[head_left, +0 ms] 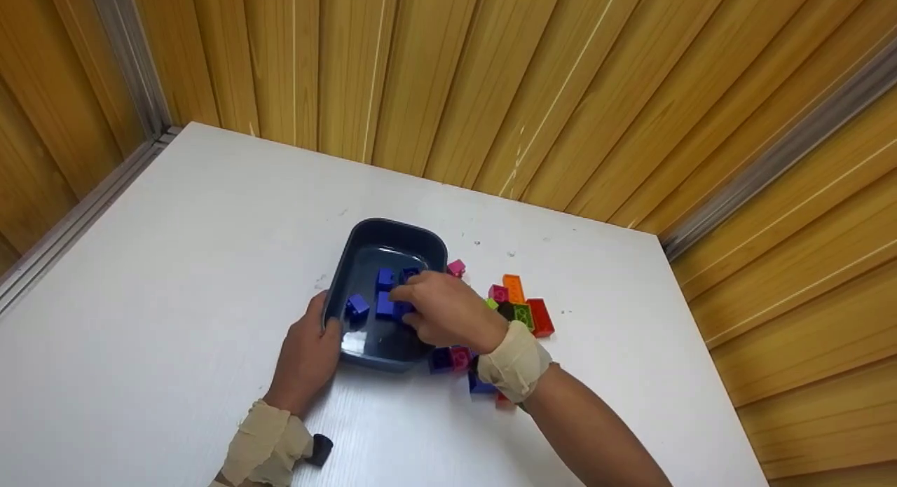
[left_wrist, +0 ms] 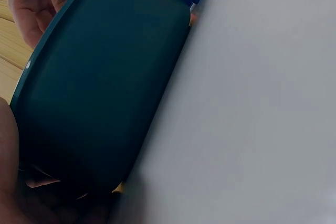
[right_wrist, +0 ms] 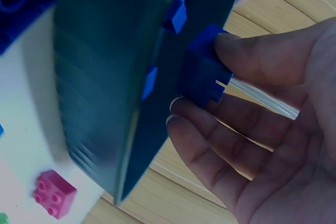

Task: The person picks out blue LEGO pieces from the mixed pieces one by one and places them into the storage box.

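Note:
A dark blue-green plastic tray (head_left: 382, 362) sits on the white table, with several blue toy bricks (head_left: 357, 305) inside. My left hand (head_left: 305, 354) grips the tray's left side, its thumb at the rim. Over the tray, my right hand (head_left: 452, 308) pinches a blue toy brick (right_wrist: 202, 69) between thumb and fingers, as the right wrist view shows. That hand partly covers the bricks below it in the head view. From the left wrist, the tray's outer wall (left_wrist: 105, 77) fills much of the picture.
Right of the tray lie loose bricks, among them orange (head_left: 513, 288), red (head_left: 540, 317), pink (head_left: 456, 268) and green (head_left: 523, 316) ones. Nearer, a blue brick (head_left: 481, 384) lies partly under the right wrist. Wood-patterned walls (head_left: 434, 73) bound the white table (head_left: 175, 298).

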### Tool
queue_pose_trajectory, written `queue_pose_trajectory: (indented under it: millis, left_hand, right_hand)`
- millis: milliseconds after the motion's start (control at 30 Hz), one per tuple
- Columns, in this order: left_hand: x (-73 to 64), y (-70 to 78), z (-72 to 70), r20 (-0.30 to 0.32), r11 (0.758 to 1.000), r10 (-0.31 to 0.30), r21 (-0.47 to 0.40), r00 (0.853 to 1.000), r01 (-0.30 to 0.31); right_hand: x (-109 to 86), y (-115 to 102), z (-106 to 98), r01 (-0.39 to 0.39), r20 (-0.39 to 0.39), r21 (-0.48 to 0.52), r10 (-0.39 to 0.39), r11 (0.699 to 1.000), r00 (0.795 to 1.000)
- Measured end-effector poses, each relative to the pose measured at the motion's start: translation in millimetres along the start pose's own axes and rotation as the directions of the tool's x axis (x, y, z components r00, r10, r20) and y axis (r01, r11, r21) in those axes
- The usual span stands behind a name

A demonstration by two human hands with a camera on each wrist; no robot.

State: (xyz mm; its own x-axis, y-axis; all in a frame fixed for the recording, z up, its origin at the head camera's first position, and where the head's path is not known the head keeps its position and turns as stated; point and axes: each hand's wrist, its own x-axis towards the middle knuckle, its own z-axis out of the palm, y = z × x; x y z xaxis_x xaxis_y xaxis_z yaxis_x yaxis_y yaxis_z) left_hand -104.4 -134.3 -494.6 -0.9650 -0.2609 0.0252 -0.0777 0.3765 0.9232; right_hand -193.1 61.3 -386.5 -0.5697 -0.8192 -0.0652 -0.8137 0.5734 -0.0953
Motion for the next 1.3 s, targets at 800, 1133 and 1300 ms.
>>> queue_pose_trajectory:
  millis: [800, 1133, 1300]
  left_hand:
    - [-0.1, 1.1, 1.1, -0.002, 1.000, 0.002, 0.003, 1.000, -0.002]
    - [-1.1, 1.4, 2.2, 0.007, 1.000, 0.001, 0.002, 1.000, -0.001]
    - [-1.8, 1.7, 0.8, 0.001, 1.000, 0.005, 0.006, 1.000, -0.005]
  right_hand:
    - [0.8, -1.3, 25.4, -0.046, 0.079, -0.022, 0.047, 0.999, 0.996]
    - [-0.4, 3.4, 38.8, -0.049, 0.075, 0.018, 0.047, 0.999, 0.996]
    - [1.7, 2.5, 44.4, -0.072, 0.042, 0.024, 0.071, 0.997, 0.997]
